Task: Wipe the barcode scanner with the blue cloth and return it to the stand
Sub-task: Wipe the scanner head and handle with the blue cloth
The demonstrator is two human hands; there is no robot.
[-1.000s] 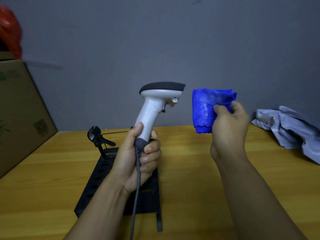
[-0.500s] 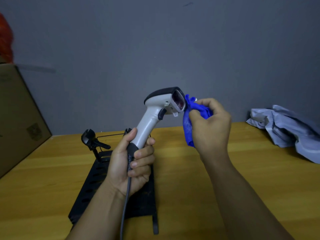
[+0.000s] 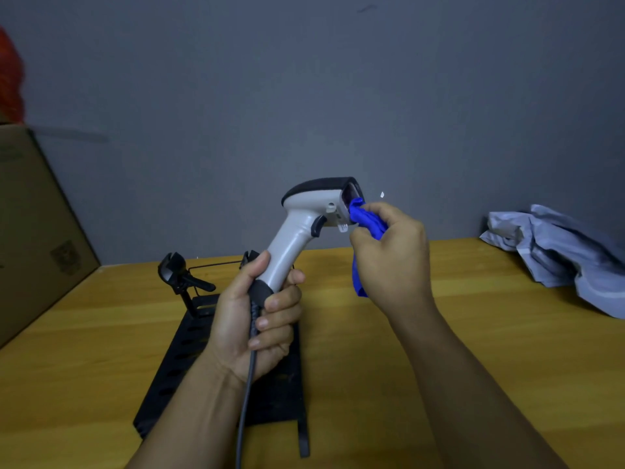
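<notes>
My left hand [image 3: 257, 319] grips the dark handle end of the white barcode scanner [image 3: 304, 228], held upright above the table with its black-topped head pointing right. Its grey cable [image 3: 246, 394] runs down along my left forearm. My right hand [image 3: 389, 255] holds the bunched blue cloth [image 3: 365, 221] and presses it against the scanner's front window. A tail of cloth hangs below my fingers. The black stand [image 3: 189, 353] lies flat on the table under my left arm, with its forked cradle [image 3: 174, 269] at the far left corner.
A wooden table [image 3: 406, 350] runs to a grey wall. A cardboard box [image 3: 33, 225] stands at the left with something red on top. A crumpled grey plastic bag [image 3: 568, 252] lies at the far right.
My right hand brought the blue cloth left from open air onto the scanner's front window and bunched it there. The scanner head turned so that its window faces the cloth.
</notes>
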